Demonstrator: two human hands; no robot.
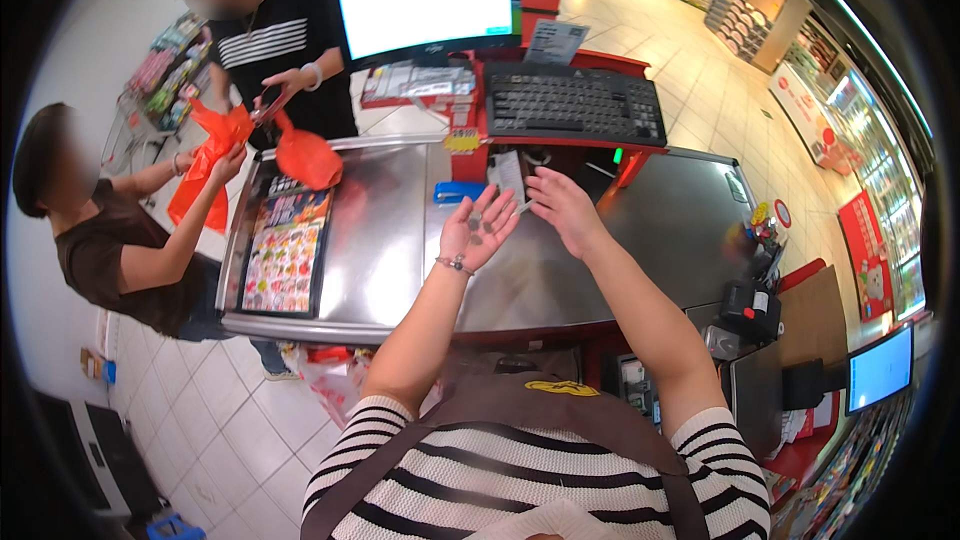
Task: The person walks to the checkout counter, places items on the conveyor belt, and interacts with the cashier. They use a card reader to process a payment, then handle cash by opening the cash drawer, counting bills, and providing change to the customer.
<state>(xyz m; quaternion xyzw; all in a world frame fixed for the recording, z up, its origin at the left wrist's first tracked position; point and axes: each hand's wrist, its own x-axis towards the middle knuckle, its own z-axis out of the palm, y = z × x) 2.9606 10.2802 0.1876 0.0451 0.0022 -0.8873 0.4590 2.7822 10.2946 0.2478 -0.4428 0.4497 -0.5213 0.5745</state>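
Note:
My left hand [480,229] is palm up over the steel checkout counter [375,255], with several coins [475,220] lying on the palm. A bracelet [454,264] circles that wrist. Close by on the right is my right hand [564,210], raised with its fingers stretched toward the left hand. A thin pale piece [524,207] shows between the two sets of fingertips; what it is and which hand touches it, I cannot tell. Just beyond the left fingers lies a blue stapler [459,193], beside a paper slip [508,174].
A keyboard [574,106] stands on a red shelf below a monitor [426,0]. Across the counter, two people handle orange plastic bags [309,157]. A printed picture sheet [285,251] covers the counter's left end. A black device [750,313] is at right.

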